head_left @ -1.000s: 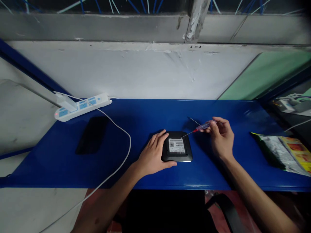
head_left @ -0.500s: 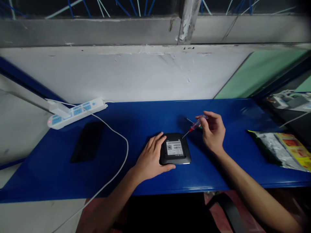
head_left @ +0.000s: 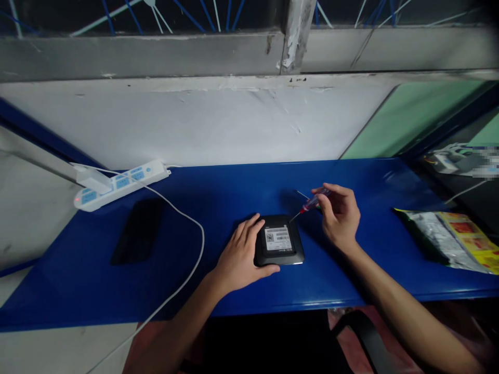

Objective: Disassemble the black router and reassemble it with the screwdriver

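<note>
A flat black square electronic device [head_left: 298,253] lies on the blue table with its white printed label [head_left: 278,239] facing up. My left hand [head_left: 238,255] grips its left side, fingers at the far left corner and thumb along the near edge. Between the fingers and thumb of my right hand [head_left: 343,217] is a screwdriver [head_left: 311,203] with a clear purplish handle and red collar. It slants down to the left, its tip at the device's far right corner. Behind it, a second thin metal shaft [head_left: 301,194] lies on the table, partly hidden by my right hand.
A white power strip [head_left: 144,175] with a plugged-in adapter [head_left: 93,179] sits at the back left. Its white cable [head_left: 203,236] curves across the table left of my hand. A black phone-like slab [head_left: 137,231] lies at left, a shiny packet [head_left: 448,236] at right.
My right hand has come in closer to the device and the screwdriver now stands more steeply. My left hand keeps its grip. The camera view has shifted slightly.
</note>
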A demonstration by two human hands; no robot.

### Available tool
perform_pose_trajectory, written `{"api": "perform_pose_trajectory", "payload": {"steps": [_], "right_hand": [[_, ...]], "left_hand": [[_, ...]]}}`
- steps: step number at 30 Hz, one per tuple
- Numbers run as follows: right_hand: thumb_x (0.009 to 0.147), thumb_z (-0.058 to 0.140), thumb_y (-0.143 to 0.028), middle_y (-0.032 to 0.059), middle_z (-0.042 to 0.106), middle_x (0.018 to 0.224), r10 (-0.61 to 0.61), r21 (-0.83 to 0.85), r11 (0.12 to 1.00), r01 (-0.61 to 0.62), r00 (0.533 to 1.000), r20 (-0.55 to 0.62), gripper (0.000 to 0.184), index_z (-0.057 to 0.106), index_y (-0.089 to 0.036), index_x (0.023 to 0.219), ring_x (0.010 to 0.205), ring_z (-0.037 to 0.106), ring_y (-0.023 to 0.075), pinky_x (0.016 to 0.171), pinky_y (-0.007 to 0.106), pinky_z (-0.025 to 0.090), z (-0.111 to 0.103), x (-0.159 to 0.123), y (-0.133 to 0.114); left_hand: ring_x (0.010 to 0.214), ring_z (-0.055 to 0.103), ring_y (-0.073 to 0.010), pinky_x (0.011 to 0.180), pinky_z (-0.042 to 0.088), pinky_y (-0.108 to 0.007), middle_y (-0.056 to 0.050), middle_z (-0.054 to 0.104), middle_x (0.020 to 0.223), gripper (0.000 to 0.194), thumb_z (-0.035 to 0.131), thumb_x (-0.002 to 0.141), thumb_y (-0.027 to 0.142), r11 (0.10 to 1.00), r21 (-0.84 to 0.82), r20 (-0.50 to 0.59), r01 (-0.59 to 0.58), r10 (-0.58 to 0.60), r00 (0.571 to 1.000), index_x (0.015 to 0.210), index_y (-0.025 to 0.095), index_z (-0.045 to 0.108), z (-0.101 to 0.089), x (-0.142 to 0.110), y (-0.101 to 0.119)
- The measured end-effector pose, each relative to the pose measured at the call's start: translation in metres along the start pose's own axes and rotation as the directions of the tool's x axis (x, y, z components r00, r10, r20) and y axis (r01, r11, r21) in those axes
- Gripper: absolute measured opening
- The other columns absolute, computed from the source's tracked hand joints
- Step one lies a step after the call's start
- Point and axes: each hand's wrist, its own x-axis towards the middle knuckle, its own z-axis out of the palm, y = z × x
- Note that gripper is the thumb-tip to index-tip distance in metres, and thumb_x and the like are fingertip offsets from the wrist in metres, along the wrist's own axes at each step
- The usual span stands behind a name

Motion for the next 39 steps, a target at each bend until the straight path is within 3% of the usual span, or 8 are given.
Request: {"api": "perform_pose_trajectory", "payload": {"steps": [7,11,17,24,28,31,34,39], "right_hand": [[0.1,0.054,-0.036,0.0058,0.073,0.123,0.077,0.14,0.986,-0.091,0.992,0.101,0.026,0.06,-0.031,0.125,0.107,0.074,0.0234,0.092,0.048,0.062,0.0,-0.003,-0.008],[0.099,0.057,-0.036,0.0049,0.074,0.114,0.103,0.151,0.982,-0.116,0.991,0.089,0.025,0.061,-0.031,0.124,0.098,0.076,0.0222,0.087,0.045,0.064,0.002,-0.001,-0.009],[0.089,0.071,-0.037,0.0003,0.065,0.089,0.032,0.011,0.999,-0.032,0.999,-0.017,0.025,0.066,-0.031,0.113,0.08,0.072,0.0185,0.071,0.036,0.064,-0.001,0.002,0.0],[0.102,0.049,-0.038,0.0049,0.069,0.124,0.114,0.185,0.973,-0.138,0.984,0.134,0.031,0.062,-0.035,0.13,0.101,0.075,0.0226,0.085,0.044,0.064,-0.001,-0.004,-0.01],[0.1,0.054,-0.037,0.0039,0.071,0.111,0.076,0.121,0.989,-0.088,0.992,0.104,0.032,0.062,-0.036,0.131,0.09,0.074,0.0205,0.084,0.045,0.064,0.001,-0.005,-0.008],[0.092,0.068,-0.033,0.001,0.065,0.095,-0.032,0.001,0.999,0.032,0.999,0.005,0.032,0.065,-0.037,0.124,0.079,0.068,0.0169,0.075,0.037,0.062,0.001,-0.004,-0.002],[0.089,0.072,-0.032,-0.0004,0.059,0.086,-0.082,-0.038,0.996,0.081,0.997,-0.006,0.023,0.069,-0.033,0.112,0.068,0.061,0.0142,0.065,0.032,0.058,0.0,-0.002,0.001],[0.098,0.057,-0.037,0.0036,0.065,0.107,0.025,0.09,0.995,-0.032,0.996,0.085,0.023,0.065,-0.033,0.12,0.074,0.071,0.0165,0.071,0.038,0.062,0.001,-0.005,-0.003]], "left_hand": [[0.146,0.035,-0.0392,0.116,0.039,-0.061,-0.019,0.034,0.159,0.107,0.088,0.07,0.051,1.0,-0.002,0.012,-0.003,0.003,1.0,0.151,0.023,0.023,-0.002,0.001,0.003],[0.146,0.036,-0.0395,0.116,0.039,-0.061,-0.019,0.035,0.159,0.107,0.087,0.07,0.052,1.0,-0.008,-0.001,-0.006,0.006,1.0,0.151,0.024,0.023,-0.001,0.001,0.002],[0.146,0.035,-0.0392,0.116,0.039,-0.061,-0.017,0.035,0.16,0.106,0.087,0.071,0.052,1.0,-0.002,-0.004,-0.008,0.008,1.0,0.152,0.025,0.024,0.0,0.0,0.001],[0.146,0.036,-0.0393,0.115,0.039,-0.061,-0.019,0.035,0.159,0.106,0.087,0.071,0.051,1.0,0.009,-0.004,-0.006,0.006,1.0,0.151,0.023,0.024,0.0,0.001,0.001],[0.146,0.036,-0.0389,0.116,0.039,-0.061,-0.019,0.035,0.159,0.107,0.087,0.071,0.05,1.0,0.013,0.004,-0.005,0.005,1.0,0.152,0.024,0.022,0.0,0.001,0.001],[0.146,0.036,-0.039,0.116,0.039,-0.06,-0.018,0.034,0.16,0.108,0.088,0.07,0.049,1.0,0.019,0.004,-0.005,0.005,1.0,0.152,0.024,0.023,0.0,0.0,0.001],[0.147,0.035,-0.039,0.117,0.039,-0.06,-0.017,0.033,0.161,0.107,0.088,0.07,0.05,1.0,0.016,-0.008,-0.007,0.007,1.0,0.152,0.024,0.023,0.001,0.0,0.001],[0.147,0.035,-0.0387,0.116,0.038,-0.06,-0.018,0.034,0.159,0.106,0.086,0.071,0.053,1.0,0.01,0.003,-0.004,0.004,1.0,0.152,0.024,0.023,0.0,0.001,0.001]]}}
